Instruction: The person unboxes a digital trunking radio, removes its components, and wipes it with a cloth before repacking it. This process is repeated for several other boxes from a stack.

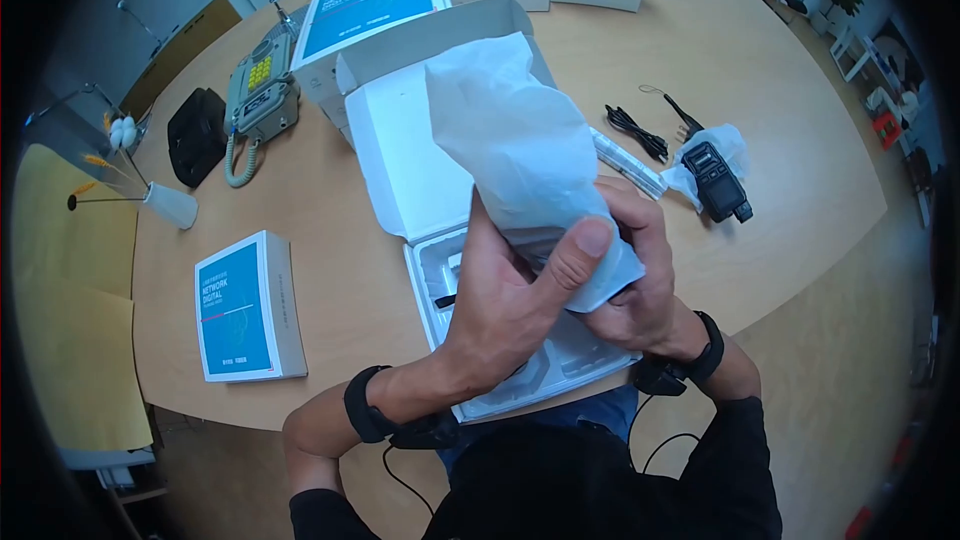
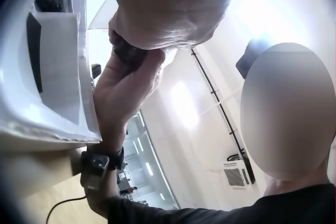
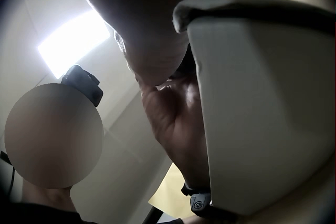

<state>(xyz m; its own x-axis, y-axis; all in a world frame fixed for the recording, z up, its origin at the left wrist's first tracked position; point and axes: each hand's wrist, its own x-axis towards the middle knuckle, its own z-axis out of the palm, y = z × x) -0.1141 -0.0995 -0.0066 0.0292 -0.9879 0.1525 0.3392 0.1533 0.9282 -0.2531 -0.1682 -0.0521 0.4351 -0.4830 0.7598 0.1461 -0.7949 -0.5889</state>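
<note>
A white soft wrapper [image 1: 525, 140] is held above the open white box [image 1: 408, 155] in the head view. The left hand [image 1: 495, 305] grips it from the left, thumb across its lower part. From the right, the right hand [image 1: 640, 265] curls its fingers round the lower end. Between the hands, a dark object [image 2: 128, 56] shows in the left wrist view; most of it is hidden. Under the hands lies the box's moulded white tray [image 1: 590, 345], with a small black item [image 1: 445, 301] at its left side.
To the right lie a black handheld radio [image 1: 714, 180] on a wrapper, a coiled cable [image 1: 637, 132] and a wrapped strip [image 1: 628, 165]. A blue-and-white box [image 1: 235, 310] stands left, near a vase [image 1: 171, 206]. A telephone [image 1: 262, 90], black case [image 1: 196, 137] and stacked boxes [image 1: 372, 8] sit behind.
</note>
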